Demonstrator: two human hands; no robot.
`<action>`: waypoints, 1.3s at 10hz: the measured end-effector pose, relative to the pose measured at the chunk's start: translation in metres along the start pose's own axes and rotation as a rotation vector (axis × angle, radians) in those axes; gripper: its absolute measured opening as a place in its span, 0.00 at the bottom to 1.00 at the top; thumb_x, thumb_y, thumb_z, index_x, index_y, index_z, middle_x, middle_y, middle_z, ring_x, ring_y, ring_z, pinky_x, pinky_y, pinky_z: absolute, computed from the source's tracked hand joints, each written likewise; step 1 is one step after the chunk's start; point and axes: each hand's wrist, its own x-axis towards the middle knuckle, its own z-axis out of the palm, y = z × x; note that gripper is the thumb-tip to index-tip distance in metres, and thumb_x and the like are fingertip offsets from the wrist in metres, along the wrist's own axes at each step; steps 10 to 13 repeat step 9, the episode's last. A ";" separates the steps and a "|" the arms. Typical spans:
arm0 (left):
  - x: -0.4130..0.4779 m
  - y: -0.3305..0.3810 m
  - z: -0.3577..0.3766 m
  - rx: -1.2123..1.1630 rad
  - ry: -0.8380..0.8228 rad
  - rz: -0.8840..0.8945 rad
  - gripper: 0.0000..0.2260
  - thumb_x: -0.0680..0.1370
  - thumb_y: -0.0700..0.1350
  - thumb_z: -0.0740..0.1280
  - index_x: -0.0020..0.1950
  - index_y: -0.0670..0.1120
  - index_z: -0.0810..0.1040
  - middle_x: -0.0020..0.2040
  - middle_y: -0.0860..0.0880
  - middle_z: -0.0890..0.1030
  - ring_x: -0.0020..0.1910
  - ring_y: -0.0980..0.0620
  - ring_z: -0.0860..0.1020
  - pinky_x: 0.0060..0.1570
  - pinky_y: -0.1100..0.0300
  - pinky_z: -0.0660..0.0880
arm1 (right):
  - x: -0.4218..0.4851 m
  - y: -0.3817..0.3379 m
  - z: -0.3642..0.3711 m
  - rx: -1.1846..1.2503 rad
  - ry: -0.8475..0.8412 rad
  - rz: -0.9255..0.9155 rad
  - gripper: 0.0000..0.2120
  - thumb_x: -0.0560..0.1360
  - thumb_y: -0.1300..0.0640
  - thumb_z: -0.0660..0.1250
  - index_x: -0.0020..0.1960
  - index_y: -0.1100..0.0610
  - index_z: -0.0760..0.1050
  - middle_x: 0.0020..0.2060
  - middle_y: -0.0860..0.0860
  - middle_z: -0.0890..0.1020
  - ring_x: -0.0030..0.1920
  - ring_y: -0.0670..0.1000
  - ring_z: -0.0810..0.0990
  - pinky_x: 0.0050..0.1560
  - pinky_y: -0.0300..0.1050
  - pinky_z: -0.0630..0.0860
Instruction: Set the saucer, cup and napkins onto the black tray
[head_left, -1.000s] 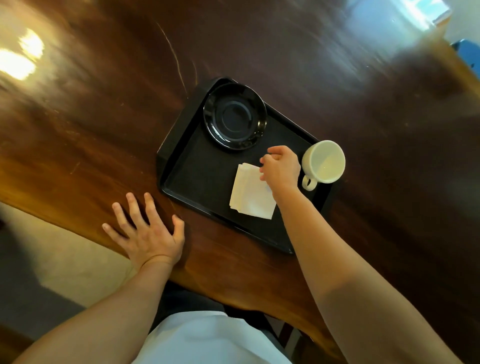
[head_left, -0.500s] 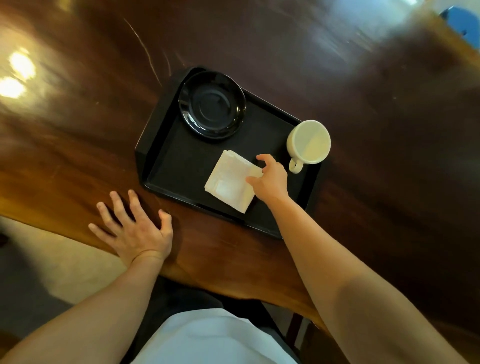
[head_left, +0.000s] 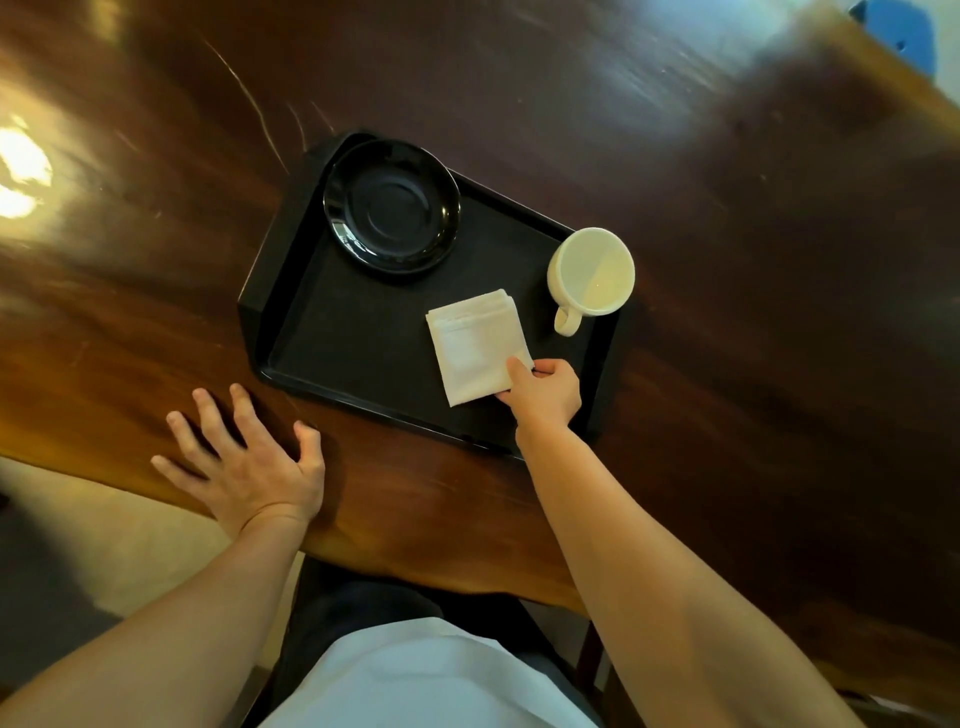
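Right hand (head_left: 545, 392) grip pinching corner of white folded napkins (head_left: 475, 345) flat on black tray (head_left: 363, 338); left hand (head_left: 249, 467) spread wide on table (head_left: 156, 291).

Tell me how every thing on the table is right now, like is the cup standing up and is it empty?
cup: upright on the tray, empty.
saucer: flat in the tray's far corner, nothing on it.
napkins: folded stack, flat on the tray, corner pinched.
black tray: flat on the table.
right hand: pinching the napkins' near corner.
left hand: open, flat on the table.
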 end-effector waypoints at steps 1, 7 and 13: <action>0.000 0.000 0.000 -0.002 0.004 -0.002 0.35 0.77 0.61 0.57 0.80 0.46 0.60 0.82 0.39 0.58 0.82 0.34 0.52 0.77 0.30 0.45 | 0.002 0.001 -0.005 -0.023 -0.014 -0.010 0.12 0.75 0.56 0.74 0.55 0.53 0.75 0.51 0.51 0.78 0.45 0.50 0.81 0.29 0.36 0.78; -0.003 -0.002 0.004 0.033 -0.003 0.017 0.33 0.80 0.61 0.58 0.81 0.47 0.59 0.82 0.40 0.57 0.82 0.34 0.51 0.76 0.32 0.43 | 0.012 0.005 -0.028 -0.054 -0.231 -0.091 0.24 0.74 0.56 0.75 0.67 0.56 0.73 0.55 0.54 0.81 0.43 0.49 0.84 0.38 0.39 0.82; -0.003 0.020 -0.036 0.085 -0.227 -0.065 0.33 0.82 0.60 0.59 0.83 0.46 0.58 0.83 0.39 0.56 0.81 0.34 0.53 0.77 0.33 0.53 | -0.003 0.017 -0.073 -0.234 -0.351 -0.089 0.10 0.78 0.57 0.71 0.58 0.58 0.77 0.49 0.57 0.83 0.49 0.54 0.85 0.47 0.49 0.85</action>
